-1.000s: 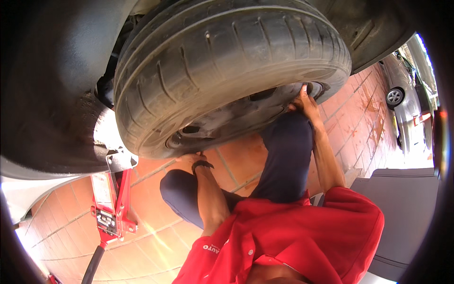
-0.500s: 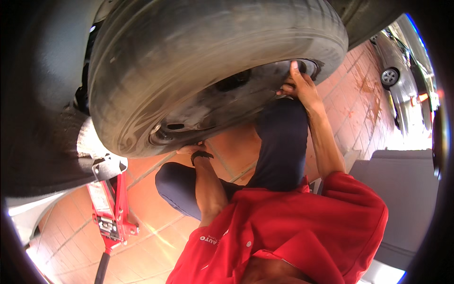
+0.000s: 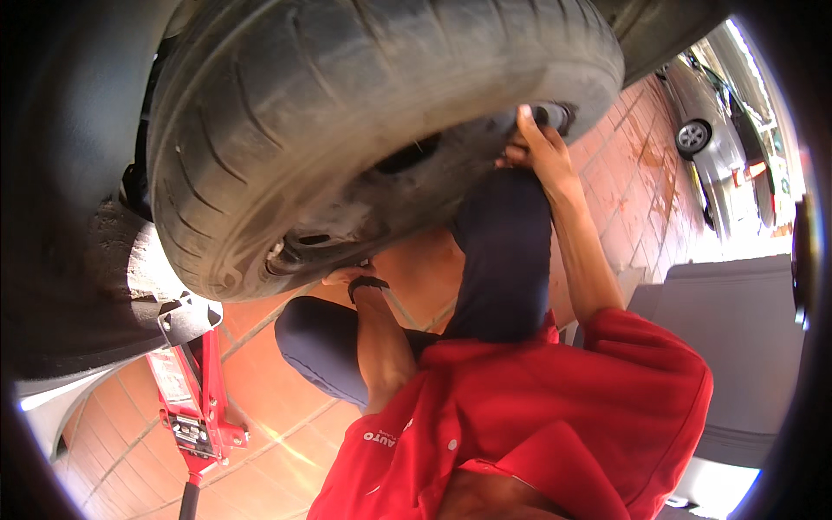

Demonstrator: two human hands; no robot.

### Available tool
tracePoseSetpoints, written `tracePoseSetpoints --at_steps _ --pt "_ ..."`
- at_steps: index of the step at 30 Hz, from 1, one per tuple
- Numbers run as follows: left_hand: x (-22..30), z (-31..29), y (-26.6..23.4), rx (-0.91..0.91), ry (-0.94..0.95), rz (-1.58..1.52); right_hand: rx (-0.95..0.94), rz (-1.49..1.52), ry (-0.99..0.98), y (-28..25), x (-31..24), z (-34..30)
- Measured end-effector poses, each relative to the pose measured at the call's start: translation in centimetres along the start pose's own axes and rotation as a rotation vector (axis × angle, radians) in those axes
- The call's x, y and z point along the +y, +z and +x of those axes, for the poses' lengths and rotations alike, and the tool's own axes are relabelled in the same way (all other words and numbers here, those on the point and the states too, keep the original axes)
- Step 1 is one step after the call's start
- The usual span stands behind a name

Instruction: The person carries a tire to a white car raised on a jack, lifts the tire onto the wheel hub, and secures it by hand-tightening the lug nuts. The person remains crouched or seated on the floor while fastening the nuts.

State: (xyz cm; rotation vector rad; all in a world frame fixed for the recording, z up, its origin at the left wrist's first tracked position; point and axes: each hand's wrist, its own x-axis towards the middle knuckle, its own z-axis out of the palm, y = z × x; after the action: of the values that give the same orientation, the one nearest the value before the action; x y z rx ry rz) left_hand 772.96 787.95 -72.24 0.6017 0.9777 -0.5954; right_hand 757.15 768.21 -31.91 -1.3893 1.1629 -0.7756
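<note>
A car wheel (image 3: pixel 364 113), a worn black tyre on a dark steel rim, fills the upper middle, tilted beneath the wheel arch. My right hand (image 3: pixel 544 156) is at the rim's right side, its thumb raised against the rim and its other fingers curled in. Beneath the tyre's lower left edge, my left hand (image 3: pixel 347 274) supports the wheel from below. The tyre hides part of its fingers. A dark band circles the left wrist. My right knee (image 3: pixel 504 217) is bent up close under the rim.
A red floor jack (image 3: pixel 192 390) stands at the lower left, below the car's dark bodywork (image 3: pixel 74 173). Grey boxy furniture (image 3: pixel 728 329) is to the right. Beyond the reddish tiled floor (image 3: pixel 633 165), a silver car (image 3: pixel 706 104) stands at the far right.
The whole view has shifted a little, and things now appear slightly farther left. The tyre's tread grooves show more sharply. Both hands keep their places on the wheel.
</note>
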Motion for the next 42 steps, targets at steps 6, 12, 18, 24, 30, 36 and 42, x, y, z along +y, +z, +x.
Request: tracePoseSetpoints --at_steps 6,12,18,24,30,36,42 --pt "1.2 0.3 -0.5 -0.021 0.008 0.089 -0.034 -0.029 -0.03 0.1 0.5 1.5" --pt "2.1 0.2 -0.1 -0.046 0.018 0.099 -0.05 0.056 -0.063 -0.1 1.5 2.9" --pt "2.6 -0.6 -0.2 -0.043 0.035 0.038 -0.026 0.069 -0.004 0.5 1.2 2.9" --pt "2.4 -0.2 -0.2 -0.041 0.002 0.013 -0.065 0.157 0.043 0.7 1.8 3.0" --pt "1.9 0.8 -0.9 0.01 -0.014 0.001 -0.025 0.195 0.039 1.8 3.3 5.6" --pt "1.8 1.2 -0.7 0.027 -0.033 -0.008 0.023 0.233 0.012 2.5 3.4 6.0" --pt "2.0 1.2 -0.5 0.007 -0.058 0.011 0.097 0.179 0.002 3.6 1.8 4.0"
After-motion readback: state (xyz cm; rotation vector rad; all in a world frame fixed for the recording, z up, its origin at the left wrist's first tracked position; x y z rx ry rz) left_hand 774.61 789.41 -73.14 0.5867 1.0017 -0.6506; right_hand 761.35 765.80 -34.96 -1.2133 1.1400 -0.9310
